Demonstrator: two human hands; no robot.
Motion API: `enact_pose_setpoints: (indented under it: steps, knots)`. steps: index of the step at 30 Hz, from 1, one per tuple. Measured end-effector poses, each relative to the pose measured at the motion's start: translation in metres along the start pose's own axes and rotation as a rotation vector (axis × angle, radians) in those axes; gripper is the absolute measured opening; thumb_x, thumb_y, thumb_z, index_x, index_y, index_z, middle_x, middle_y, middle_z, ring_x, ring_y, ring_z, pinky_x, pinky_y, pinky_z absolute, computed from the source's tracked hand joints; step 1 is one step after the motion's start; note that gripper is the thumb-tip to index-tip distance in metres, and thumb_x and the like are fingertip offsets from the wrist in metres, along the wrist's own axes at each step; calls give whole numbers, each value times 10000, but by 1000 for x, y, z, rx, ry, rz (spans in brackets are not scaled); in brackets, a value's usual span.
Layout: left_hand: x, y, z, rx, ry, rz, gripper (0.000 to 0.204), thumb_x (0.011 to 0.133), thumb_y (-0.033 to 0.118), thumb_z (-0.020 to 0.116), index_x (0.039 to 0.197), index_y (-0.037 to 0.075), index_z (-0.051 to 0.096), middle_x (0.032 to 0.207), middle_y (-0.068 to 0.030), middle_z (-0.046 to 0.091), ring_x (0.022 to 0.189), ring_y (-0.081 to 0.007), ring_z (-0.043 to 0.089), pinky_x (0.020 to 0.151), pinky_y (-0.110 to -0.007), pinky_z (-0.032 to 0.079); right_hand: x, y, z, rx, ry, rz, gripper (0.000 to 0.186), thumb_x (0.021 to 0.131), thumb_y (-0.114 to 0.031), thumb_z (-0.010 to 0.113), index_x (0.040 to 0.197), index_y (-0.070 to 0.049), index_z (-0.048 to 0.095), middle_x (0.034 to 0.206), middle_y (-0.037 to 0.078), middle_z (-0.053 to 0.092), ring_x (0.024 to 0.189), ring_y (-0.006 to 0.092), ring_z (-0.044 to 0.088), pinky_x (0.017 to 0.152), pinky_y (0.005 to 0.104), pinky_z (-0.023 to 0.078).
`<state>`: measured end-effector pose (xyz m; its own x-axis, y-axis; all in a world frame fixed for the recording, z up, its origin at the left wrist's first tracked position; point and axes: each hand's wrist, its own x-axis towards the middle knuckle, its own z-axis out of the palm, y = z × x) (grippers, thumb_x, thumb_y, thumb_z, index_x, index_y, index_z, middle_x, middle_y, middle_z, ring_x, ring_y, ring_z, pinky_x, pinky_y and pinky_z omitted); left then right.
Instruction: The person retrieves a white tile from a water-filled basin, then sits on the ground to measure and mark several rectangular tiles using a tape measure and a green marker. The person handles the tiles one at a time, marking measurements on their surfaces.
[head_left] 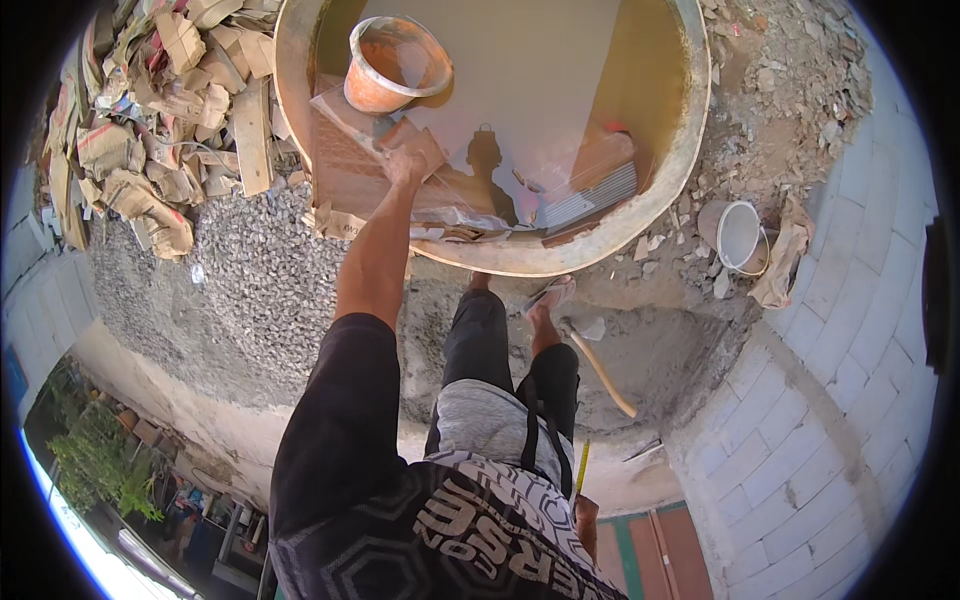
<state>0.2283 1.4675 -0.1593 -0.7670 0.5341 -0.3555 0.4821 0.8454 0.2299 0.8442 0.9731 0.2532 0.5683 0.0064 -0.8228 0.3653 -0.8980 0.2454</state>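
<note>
My left hand [408,158] reaches out over the rim of a large round concrete tub [690,120] filled with murky brown water. It grips the top edge of a reddish-brown tile [345,170] that leans inside the tub's near left wall. An orange plastic bucket [392,62] sits in the water just beyond that hand. More tiles [590,185], one with a ribbed grey back, lean against the near right wall. My right hand [586,520] hangs low by my hip, closed around a thin yellow stick [582,462]; only part of the hand shows.
A heap of torn paper sacks and board scraps [170,120] lies at the upper left, above a gravel pile [250,280]. A wooden-handled tool [600,365] lies by my feet. A small white bucket [740,235] stands among rubble at the right, beside pale paving blocks [860,330].
</note>
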Motion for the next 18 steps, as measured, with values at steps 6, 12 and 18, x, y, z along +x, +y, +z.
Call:
enact_pose_setpoints:
  steps: [6, 12, 18]
  knots:
    - [20, 33, 38, 74, 22, -481, 860, 726, 311, 861, 1341, -105, 427, 1248, -257, 627, 1110, -392, 662, 912, -431, 570, -28, -10, -4, 434, 55, 373, 203, 899, -199, 688, 950, -11, 746, 801, 71, 678, 783, 207, 652, 694, 394, 516]
    - [17, 29, 23, -46, 39, -668, 789, 711, 246, 865, 1296, -95, 458, 1268, -242, 619, 1091, -363, 677, 904, -413, 589, -33, 2, 9, 402, 9, 418, 232, 919, -216, 680, 983, -1, 738, 781, 70, 666, 774, 205, 648, 680, 389, 505]
    - [11, 63, -36, -151, 39, -552, 403, 736, 196, 832, 1034, -39, 695, 1135, -202, 704, 1023, -351, 714, 881, -418, 603, -11, 36, 25, 469, -9, 482, 255, 920, -225, 675, 1025, 2, 730, 911, 97, 667, 821, 226, 643, 729, 423, 506]
